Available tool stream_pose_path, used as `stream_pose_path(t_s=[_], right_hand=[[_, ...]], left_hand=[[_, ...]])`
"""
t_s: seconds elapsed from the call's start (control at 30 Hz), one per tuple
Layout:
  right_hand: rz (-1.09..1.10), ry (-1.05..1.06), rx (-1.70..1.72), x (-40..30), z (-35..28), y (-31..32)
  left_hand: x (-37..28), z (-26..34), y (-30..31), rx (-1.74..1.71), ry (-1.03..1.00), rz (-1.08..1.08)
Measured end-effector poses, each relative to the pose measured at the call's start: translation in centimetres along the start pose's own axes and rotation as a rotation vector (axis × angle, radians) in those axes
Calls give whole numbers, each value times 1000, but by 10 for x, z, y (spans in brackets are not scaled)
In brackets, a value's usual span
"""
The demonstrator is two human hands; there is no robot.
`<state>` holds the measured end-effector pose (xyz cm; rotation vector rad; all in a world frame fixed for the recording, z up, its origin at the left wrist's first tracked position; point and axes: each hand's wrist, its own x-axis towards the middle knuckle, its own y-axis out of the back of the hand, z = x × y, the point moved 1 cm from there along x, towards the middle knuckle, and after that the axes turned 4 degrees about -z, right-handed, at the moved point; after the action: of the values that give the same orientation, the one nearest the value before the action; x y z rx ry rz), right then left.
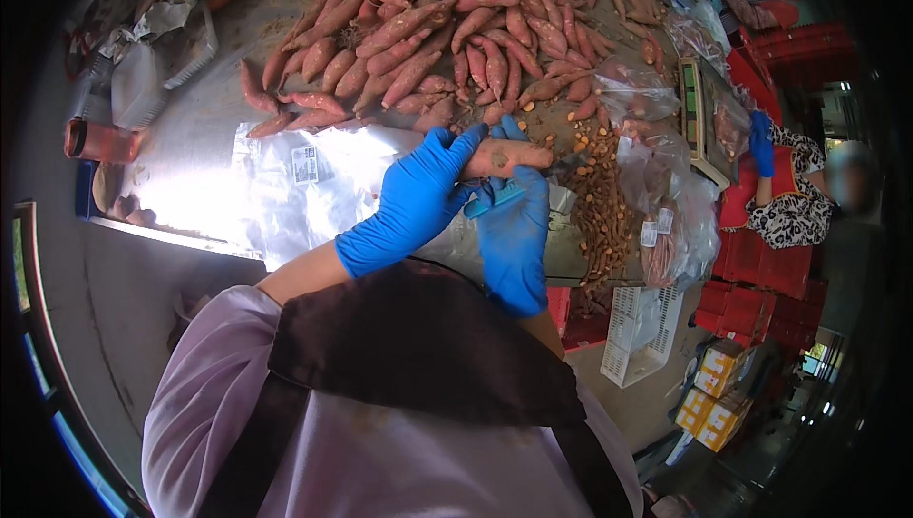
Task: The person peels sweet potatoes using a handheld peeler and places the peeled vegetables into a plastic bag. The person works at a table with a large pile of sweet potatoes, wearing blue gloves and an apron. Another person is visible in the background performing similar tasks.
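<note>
My left hand (421, 190), in a blue glove, grips one end of a reddish sweet potato (512, 155) with a brown, damaged patch on its skin. Around a teal tool handle (496, 200) are the fingers of my right hand (515, 243), also gloved in blue and dusty on the palm. Its fingertips and thumb touch the sweet potato as well. The tool's working end cannot be made out clearly. Just beyond my hands lies a big heap of sweet potatoes (421, 26). Small cut ends and trimmings (603, 211) are piled right of my right hand.
Clear plastic bags (307, 183) cover the table's near left. Bagged sweet potatoes (662, 240) and a scale (702, 125) stand at right. Plastic boxes (139, 86) and a lidded container (100, 141) sit left. A white crate (638, 336) is below. A co-worker (784, 183) works at right.
</note>
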<state>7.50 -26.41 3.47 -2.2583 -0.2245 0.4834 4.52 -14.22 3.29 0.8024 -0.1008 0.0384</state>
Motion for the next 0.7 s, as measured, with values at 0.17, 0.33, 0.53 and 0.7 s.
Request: stream_pose_path(t_s=[0.17, 0.33, 0.53, 0.7], right_hand=[[-85, 62, -97, 0, 4, 4], [-19, 129, -334, 7, 10, 17], [166, 175, -200, 17, 19, 26], [42, -38, -51, 27, 0, 56]], left_hand=[[2, 4, 1, 33, 5, 13], [1, 3, 1, 35, 6, -16], [1, 0, -12, 32, -3, -50], [5, -25, -28, -540, -157, 2]])
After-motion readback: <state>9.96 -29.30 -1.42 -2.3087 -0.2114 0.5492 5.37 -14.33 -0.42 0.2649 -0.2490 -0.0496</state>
